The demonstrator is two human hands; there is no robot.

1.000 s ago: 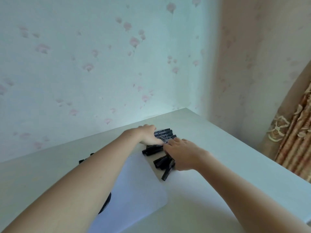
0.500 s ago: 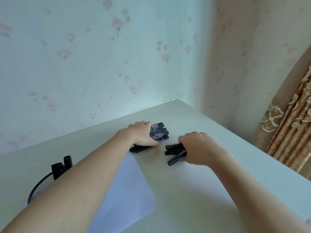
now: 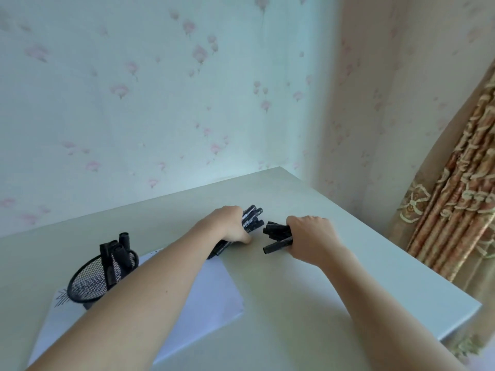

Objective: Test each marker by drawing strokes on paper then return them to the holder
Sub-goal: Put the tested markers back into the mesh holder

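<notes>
A: Head view: where are the markers?

B: Split in two bundles near the far corner of the tabletop (image 3: 348, 263). The left hand (image 3: 227, 223) has its grip closed around one bundle of black markers (image 3: 251, 219), caps pointing toward the far edge, the other ends poking out under the wrist just at the paper's far corner.

A: And the right?

B: The right hand (image 3: 310, 234) has its grip wrapped over a second bundle of black markers (image 3: 276, 230), ends sticking out to the left. One marker (image 3: 277, 246) angles out lower than the rest and seems to lie against the tabletop.

A: Do the bundles touch?

B: No, they sit just beside each other with a narrow gap of bare tabletop between.

A: The holder?

B: A black mesh pen holder (image 3: 91, 283) stands toward the left edge, on the sheet of white paper (image 3: 214, 298). A few black markers (image 3: 117, 250) stand upright in it. The left forearm crosses in front of its near side.

A: Any strokes on the paper?

B: Some dark marks (image 3: 61, 298) show just left of the holder; too small to read.
</notes>
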